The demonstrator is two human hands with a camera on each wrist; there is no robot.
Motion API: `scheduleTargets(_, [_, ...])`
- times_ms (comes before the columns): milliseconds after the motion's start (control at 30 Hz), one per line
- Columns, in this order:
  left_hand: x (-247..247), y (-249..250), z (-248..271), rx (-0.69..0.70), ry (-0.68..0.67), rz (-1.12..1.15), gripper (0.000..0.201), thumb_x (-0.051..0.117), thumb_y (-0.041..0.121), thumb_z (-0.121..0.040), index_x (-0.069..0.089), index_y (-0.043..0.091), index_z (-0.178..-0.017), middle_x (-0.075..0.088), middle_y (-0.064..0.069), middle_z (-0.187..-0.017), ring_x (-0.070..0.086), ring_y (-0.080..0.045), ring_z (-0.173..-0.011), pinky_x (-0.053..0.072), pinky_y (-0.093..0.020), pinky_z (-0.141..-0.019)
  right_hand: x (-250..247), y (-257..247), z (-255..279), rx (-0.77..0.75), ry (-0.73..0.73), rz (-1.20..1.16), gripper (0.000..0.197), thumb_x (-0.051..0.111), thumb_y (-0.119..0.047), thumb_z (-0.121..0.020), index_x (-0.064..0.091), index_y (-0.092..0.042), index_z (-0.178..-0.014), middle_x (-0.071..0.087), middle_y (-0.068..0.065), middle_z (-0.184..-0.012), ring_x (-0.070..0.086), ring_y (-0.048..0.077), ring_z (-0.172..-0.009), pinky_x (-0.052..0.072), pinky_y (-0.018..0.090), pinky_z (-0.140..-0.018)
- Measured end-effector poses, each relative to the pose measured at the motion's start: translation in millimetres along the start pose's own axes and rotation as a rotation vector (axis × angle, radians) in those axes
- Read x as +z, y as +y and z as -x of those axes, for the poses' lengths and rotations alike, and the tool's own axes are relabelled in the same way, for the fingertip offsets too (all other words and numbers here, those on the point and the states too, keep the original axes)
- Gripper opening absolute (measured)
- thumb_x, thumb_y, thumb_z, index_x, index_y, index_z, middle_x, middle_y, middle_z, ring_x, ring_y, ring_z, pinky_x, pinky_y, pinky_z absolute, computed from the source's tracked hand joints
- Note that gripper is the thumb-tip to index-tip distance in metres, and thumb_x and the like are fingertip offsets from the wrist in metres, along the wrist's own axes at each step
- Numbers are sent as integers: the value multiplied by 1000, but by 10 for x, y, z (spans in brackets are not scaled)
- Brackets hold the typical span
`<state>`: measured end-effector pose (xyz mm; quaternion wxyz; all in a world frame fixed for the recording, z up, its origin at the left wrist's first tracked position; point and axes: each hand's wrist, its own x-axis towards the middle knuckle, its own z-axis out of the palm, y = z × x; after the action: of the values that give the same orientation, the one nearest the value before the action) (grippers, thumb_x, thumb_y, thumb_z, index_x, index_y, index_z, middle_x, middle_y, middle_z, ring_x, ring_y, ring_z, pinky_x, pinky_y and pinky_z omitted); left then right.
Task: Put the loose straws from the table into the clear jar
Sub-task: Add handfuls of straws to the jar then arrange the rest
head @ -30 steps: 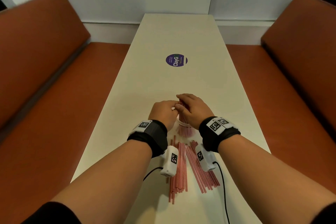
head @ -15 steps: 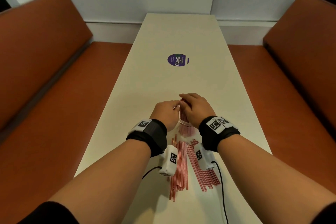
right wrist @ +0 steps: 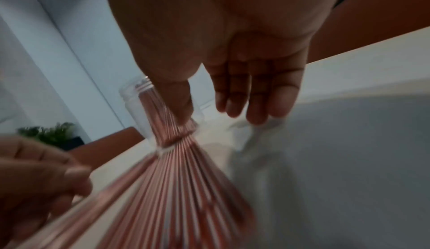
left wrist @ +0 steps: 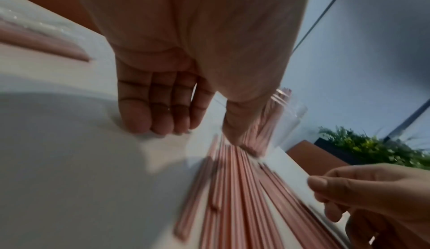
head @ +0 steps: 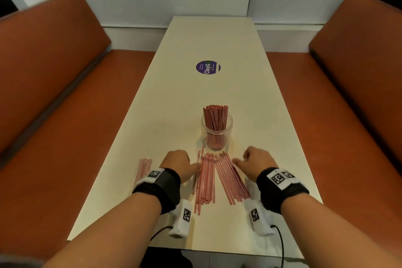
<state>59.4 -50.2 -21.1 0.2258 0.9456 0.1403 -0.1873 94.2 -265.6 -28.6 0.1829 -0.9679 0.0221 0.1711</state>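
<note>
The clear jar (head: 216,131) is standing upright mid-table, packed with pink straws. Loose straws (head: 217,177) are lying fanned just near of it, between the relaxed, empty left hand (head: 178,164) and right hand (head: 255,162). A wrapped straw bundle (head: 143,168) is lying left of the left hand; a purple sticker (head: 208,67) is sitting farther away.

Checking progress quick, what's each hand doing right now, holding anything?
Left hand: open, holding nothing, fingertips down beside the loose straws.
Right hand: open, fingers relaxed, holding nothing, by the straws' other side.
</note>
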Motion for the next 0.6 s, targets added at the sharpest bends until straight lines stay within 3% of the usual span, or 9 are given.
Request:
scheduleTargets(67, [121, 80, 64, -18, 0, -9, 49, 67, 61, -74, 63, 12, -77, 62, -10, -72, 63, -22, -67, 40, -26, -49, 92, -28, 89, 15, -79, 59, 59, 65, -65, -70, 58, -14, -100, 65, 4, -97, 62, 21, -87, 53, 32, -74])
scheduleTargets(100, [173, 132, 85, -23, 2, -8, 53, 68, 63, -70, 64, 11, -79, 64, -12, -75, 65, -22, -68, 37, -25, -46, 125, -59, 120, 17, -89, 71, 63, 68, -67, -65, 57, -14, -99, 64, 3, -96, 62, 20, -86, 52, 31, -70])
scheduleTargets(200, [250, 269, 134, -35, 7, -21, 52, 73, 57, -69, 64, 10, -89, 68, -9, -90, 67, -25, -81, 48, -27, -59, 191, -157, 180, 3, -90, 81, 66, 75, -64, -57, 58, -14, -95, 62, 2, -89, 60, 19, -76, 43, 26, -54])
scheduleTargets(300, [262, 296, 120, -42, 24, -19, 41, 74, 44, -75, 64, 8, -90, 69, -10, -97, 67, -26, -87, 51, -28, -67, 208, -208, 198, 8, -99, 35, 49, 76, -52, -65, 59, -14, -92, 61, 2, -86, 60, 20, -74, 41, 25, -55])
scheduleTargets(400, [246, 222, 39, -62, 12, 26, 29, 69, 37, -81, 61, 10, -76, 69, -10, -89, 66, -27, -81, 46, -27, -62, 191, -224, 183, 8, -87, 25, 32, 69, -37, -80, 66, -9, -94, 69, 8, -94, 65, 25, -85, 46, 26, -64])
scheduleTargets(500, [233, 144, -14, -67, 2, 63, 36, 67, 35, -83, 53, 12, -60, 60, -5, -68, 62, -26, -68, 42, -25, -56, 178, -214, 168, 13, -71, 12, 28, 62, -31, -86, 70, -6, -94, 71, 11, -95, 65, 26, -81, 46, 26, -64])
scheduleTargets(600, [224, 117, -29, -67, -1, 43, 32, 63, 34, -87, 58, 10, -66, 60, -6, -72, 57, -24, -66, 41, -26, -58, 175, -203, 154, 18, -60, -11, 28, 63, -31, -86, 71, -5, -93, 71, 11, -95, 62, 24, -78, 46, 26, -65])
